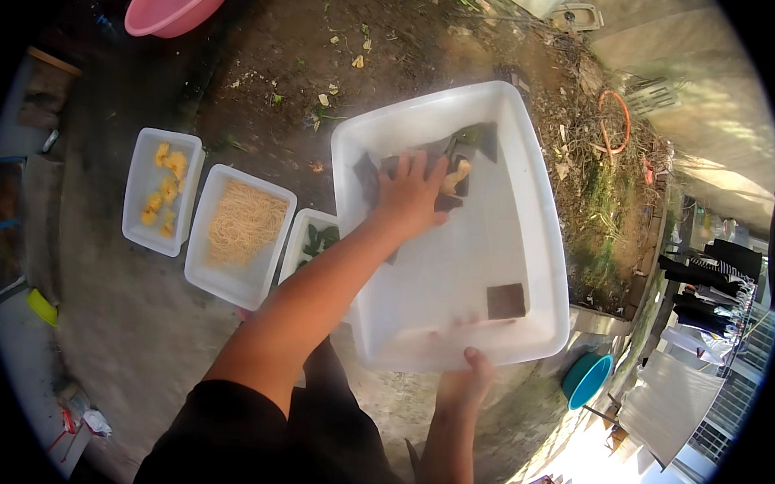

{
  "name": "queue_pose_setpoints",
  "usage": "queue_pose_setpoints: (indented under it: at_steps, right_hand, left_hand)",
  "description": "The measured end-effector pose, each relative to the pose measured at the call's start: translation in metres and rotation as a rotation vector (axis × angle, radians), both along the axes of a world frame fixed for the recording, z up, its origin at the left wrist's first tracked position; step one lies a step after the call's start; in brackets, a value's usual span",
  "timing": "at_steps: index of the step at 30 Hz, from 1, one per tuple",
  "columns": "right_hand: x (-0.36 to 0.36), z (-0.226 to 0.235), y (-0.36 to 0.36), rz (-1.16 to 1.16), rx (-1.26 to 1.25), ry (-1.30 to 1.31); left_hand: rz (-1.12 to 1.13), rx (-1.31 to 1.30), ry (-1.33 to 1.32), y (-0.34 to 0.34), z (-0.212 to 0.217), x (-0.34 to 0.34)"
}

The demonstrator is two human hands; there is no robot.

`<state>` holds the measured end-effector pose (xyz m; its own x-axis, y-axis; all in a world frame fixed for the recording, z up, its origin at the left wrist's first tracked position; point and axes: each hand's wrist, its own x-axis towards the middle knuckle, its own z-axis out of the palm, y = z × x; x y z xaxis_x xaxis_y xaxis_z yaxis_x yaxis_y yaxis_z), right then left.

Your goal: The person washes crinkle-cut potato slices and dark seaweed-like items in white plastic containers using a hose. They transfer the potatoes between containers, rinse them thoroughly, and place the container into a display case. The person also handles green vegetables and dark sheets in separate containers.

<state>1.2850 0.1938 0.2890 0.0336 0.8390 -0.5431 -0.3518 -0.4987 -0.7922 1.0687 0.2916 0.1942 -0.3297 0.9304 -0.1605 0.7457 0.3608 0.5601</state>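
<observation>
A large translucent white plastic tub (455,271) is tilted in front of me. My right hand (477,373) grips its near rim, thumb on top, the fingers showing faintly through the wall. My left hand (409,195) reaches inside with fingers spread over a cluster of dark brown flat pieces (477,140); the palm hides part of them, and whether it touches any I cannot tell. Beside its fingertips lies a pale tan, knobbly piece (456,176). One dark brown square slab (507,302) rests apart, near the tub's near right corner.
Left of the tub stand white containers: one with yellow pieces (169,180), one with thin noodles (246,223), a smaller one with dark green pieces (318,239). A pink basin (177,4) is far left, a teal basin (587,380) at right. Clothes (705,299) hang farther right.
</observation>
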Motion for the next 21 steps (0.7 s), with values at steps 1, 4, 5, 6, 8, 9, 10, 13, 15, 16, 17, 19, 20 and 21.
queue_pose_setpoints:
  at_steps: [1,4,5,6,8,9,10,13,15,16,17,19,20,21]
  right_hand:
    - [0.004,-0.001,-0.001,-0.008,-0.014,-0.001]
    - [0.007,0.007,-0.002,-0.019,-0.015,-0.033]
    - [0.008,0.011,-0.002,-0.022,-0.011,-0.049]
    - [0.01,0.013,-0.003,-0.027,-0.006,-0.05]
    - [0.013,0.016,-0.003,-0.031,0.007,-0.05]
    - [0.014,0.016,-0.003,-0.027,0.029,-0.062]
    - [0.015,0.016,-0.004,-0.019,0.048,-0.073]
    - [0.011,0.026,-0.004,-0.011,0.054,-0.116]
    - [0.016,0.03,-0.001,-0.021,0.052,-0.11]
    - [0.019,0.03,-0.002,-0.026,0.044,-0.096]
    - [0.022,0.03,-0.003,-0.032,0.038,-0.082]
    - [0.026,0.027,-0.006,-0.038,0.058,-0.116]
    - [0.026,0.026,-0.006,-0.041,0.071,-0.133]
    - [0.026,0.027,-0.007,-0.028,0.068,-0.125]
  left_hand:
    - [-0.041,-0.007,0.018,-0.006,0.012,-0.002]
    - [-0.145,0.067,-0.036,-0.025,0.019,-0.028]
    - [-0.179,0.105,-0.075,-0.034,0.019,-0.042]
    - [-0.219,0.058,-0.062,-0.046,0.027,-0.052]
    - [-0.334,0.023,-0.048,-0.067,0.031,-0.07]
    - [-0.41,0.031,-0.047,-0.076,0.026,-0.078]
    - [-0.482,0.036,-0.045,-0.087,0.02,-0.088]
    - [-0.142,0.229,0.618,-0.093,-0.013,-0.155]
    - [0.117,0.292,0.7,-0.08,0.0,-0.174]
    - [0.135,0.328,0.506,-0.076,0.014,-0.177]
    - [0.15,0.361,0.311,-0.073,0.02,-0.177]
    - [0.054,0.343,-0.064,-0.058,0.025,-0.127]
    - [-0.022,0.307,-0.144,-0.052,0.03,-0.099]
    - [-0.089,0.268,-0.227,-0.045,0.029,-0.078]
